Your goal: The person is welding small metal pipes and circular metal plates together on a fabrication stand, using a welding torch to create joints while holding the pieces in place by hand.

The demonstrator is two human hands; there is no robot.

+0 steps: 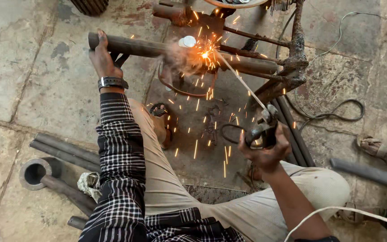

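Two hands are seen from the head camera. A round, rusty steel pipe (pixel 157 48) at 11 o'clock is clasped by the left hand (pixel 101 57). A dark electrode holder (pixel 261 132) at 4 o'clock is gripped firmly by the right hand (pixel 265 152), its thin rod (pixel 238 78) meeting the pipe amid orange sparks (pixel 206 54).

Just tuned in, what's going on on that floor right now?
A person is arc welding while crouched on a concrete floor. The left hand grips the end of a dark steel pipe, steadying it. The right hand holds an electrode holder, whose welding rod reaches the joint on a rusty metal frame. Sparks scatter from that point. More pipes lie beside the left leg.
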